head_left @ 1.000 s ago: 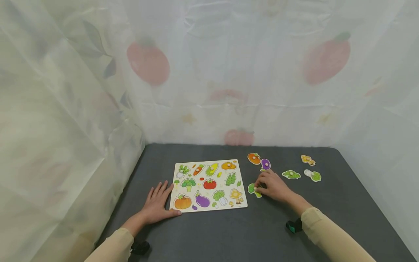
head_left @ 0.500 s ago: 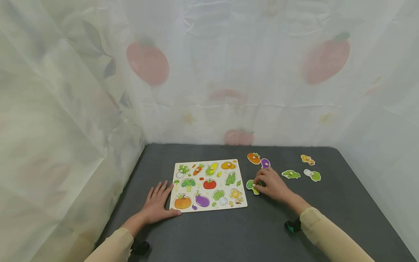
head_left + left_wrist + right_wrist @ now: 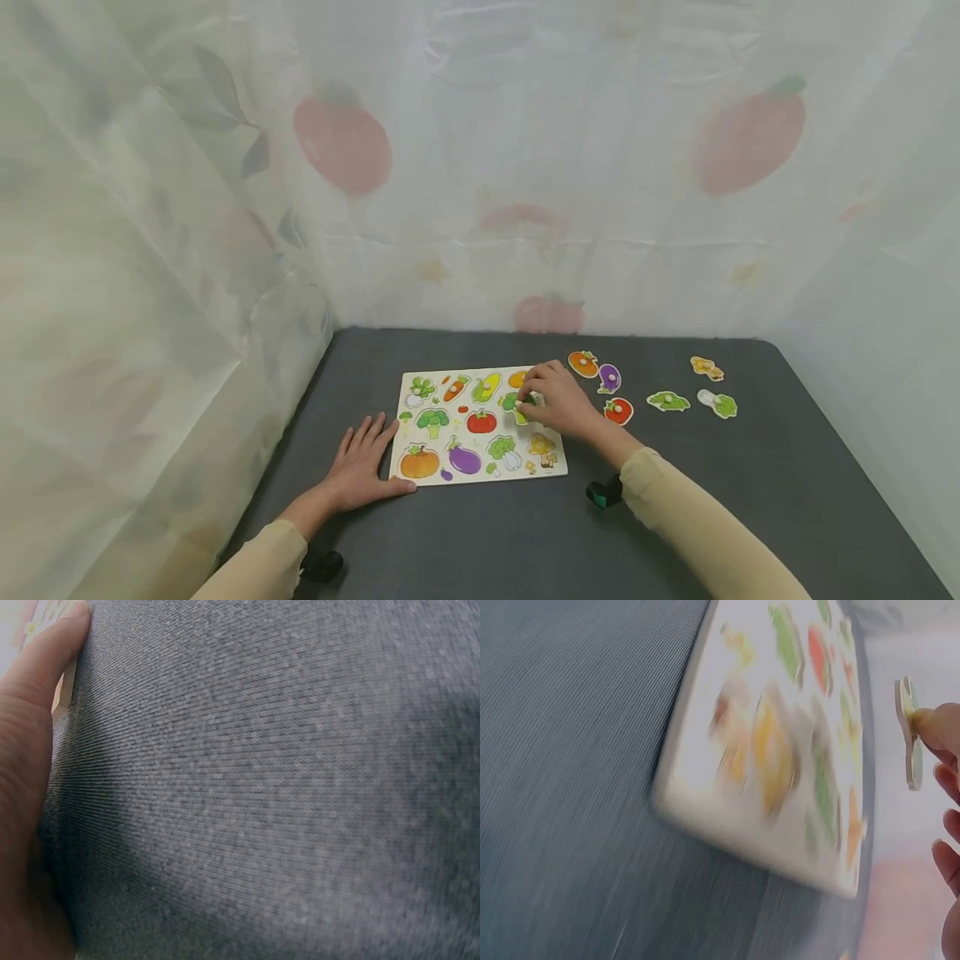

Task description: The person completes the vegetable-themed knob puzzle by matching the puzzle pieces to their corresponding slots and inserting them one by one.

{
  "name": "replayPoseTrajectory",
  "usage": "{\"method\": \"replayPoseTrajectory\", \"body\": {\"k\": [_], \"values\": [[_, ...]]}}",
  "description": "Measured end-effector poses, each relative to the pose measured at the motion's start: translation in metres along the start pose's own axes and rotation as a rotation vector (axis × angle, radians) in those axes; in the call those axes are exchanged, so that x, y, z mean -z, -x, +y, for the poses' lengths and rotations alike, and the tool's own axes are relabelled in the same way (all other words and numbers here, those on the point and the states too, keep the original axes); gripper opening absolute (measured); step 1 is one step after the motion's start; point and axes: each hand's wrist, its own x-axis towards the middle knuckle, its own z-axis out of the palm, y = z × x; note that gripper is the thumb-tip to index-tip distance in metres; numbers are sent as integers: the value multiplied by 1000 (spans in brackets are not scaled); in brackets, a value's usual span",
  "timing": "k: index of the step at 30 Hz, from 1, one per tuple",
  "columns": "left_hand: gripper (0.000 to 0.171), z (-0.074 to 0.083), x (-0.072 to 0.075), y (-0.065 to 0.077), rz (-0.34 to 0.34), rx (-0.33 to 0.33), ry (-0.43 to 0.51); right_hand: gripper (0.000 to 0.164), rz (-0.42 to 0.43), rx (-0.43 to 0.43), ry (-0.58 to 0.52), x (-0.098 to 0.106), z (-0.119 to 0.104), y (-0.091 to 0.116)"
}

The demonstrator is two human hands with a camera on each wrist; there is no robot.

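Note:
In the head view, a white vegetable puzzle board [image 3: 407, 432] lies on the dark table. My left hand [image 3: 358, 468] rests flat with spread fingers at the board's left edge, its thumb along the lower left corner. The left wrist view shows that thumb [image 3: 45, 660] against the board's edge. My right hand [image 3: 558, 400] pinches a broccoli puzzle piece [image 3: 511, 403] over the board's right part. The right wrist view shows the broccoli piece edge-on between thumb and fingers, raised above the board. The fingers hide part of the board's upper right.
Right of the board lie loose knobbed pieces: a pumpkin [image 3: 583, 363], an eggplant [image 3: 610, 378], a tomato [image 3: 618, 411], a pea pod [image 3: 668, 401], a mushroom [image 3: 707, 367] and a cabbage [image 3: 717, 403]. A printed curtain [image 3: 465, 275] hangs behind the table.
My right hand has carried the broccoli piece off the table, leftward and over the board. The tomato piece, hidden before, now shows. My left hand stays put.

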Motion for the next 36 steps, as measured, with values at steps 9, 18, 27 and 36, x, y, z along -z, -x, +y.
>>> {"method": "replayPoseTrajectory", "body": {"k": [9,18,27,36], "values": [[121,0,-1,-1,-49,34,-20,7,-83,31,28,-40,-40,-38],[118,2,-1,1,-8,13,-8,9,-145,41,124,-80,-70,-64],[118,0,-3,1,23,-12,-15,11,-135,-13,119,-97,-79,-73],[118,3,0,2,25,-8,-25,11,-84,-52,117,-109,-84,-75]]}}
